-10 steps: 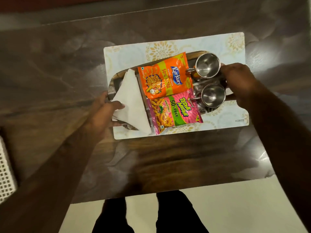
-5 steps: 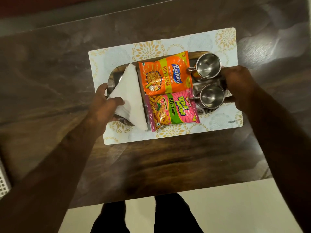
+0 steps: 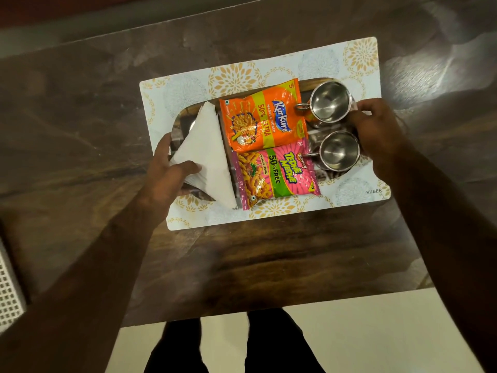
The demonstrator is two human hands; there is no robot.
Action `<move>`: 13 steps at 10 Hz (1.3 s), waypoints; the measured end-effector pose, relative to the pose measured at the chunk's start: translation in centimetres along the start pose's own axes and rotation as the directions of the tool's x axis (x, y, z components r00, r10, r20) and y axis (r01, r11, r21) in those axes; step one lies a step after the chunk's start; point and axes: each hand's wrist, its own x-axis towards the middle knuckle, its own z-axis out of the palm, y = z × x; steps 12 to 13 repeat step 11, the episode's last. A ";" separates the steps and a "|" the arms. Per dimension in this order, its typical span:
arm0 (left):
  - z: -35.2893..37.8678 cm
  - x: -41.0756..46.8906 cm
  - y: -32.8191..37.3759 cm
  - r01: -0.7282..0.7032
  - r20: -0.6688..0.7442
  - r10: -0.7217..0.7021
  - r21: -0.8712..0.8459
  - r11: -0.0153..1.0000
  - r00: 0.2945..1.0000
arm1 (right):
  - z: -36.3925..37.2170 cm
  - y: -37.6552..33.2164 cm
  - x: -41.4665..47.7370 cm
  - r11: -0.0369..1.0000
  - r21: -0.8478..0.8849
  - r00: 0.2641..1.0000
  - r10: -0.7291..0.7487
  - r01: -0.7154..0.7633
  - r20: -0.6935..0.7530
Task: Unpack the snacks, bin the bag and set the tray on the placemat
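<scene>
A dark oval tray (image 3: pixel 185 119) rests on the white flower-patterned placemat (image 3: pixel 322 63). On the tray lie an orange snack packet (image 3: pixel 262 117), a pink snack packet (image 3: pixel 277 176), a stack of folded white napkins (image 3: pixel 207 152) and two steel cups, one farther (image 3: pixel 329 102) and one nearer (image 3: pixel 339 151). My left hand (image 3: pixel 169 173) grips the tray's left end, thumb on the napkins. My right hand (image 3: pixel 376 130) grips the tray's right end beside the cups.
The placemat lies on a dark wooden table (image 3: pixel 242 259) whose near edge runs above a pale floor. A white perforated basket (image 3: pixel 8 292) shows at the left edge. My legs stand just below the table edge.
The tray with both hands on it has settled toward the middle of the placemat, which now shows more on the left. The hands keep their hold.
</scene>
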 end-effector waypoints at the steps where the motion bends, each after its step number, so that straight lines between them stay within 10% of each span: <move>1: 0.0 -0.1 -0.1 0.002 -0.010 -0.002 -0.011 1.000 1.000 | 0.0 -0.2 0.4 1.000 0.000 1.000 0.000 0.000 -0.002; 13: -1.3 -0.8 1.2 0.007 0.011 -0.010 0.236 0.972 1.000 | -1.2 -0.2 -1.0 0.981 -0.193 0.999 -0.027 0.021 -0.026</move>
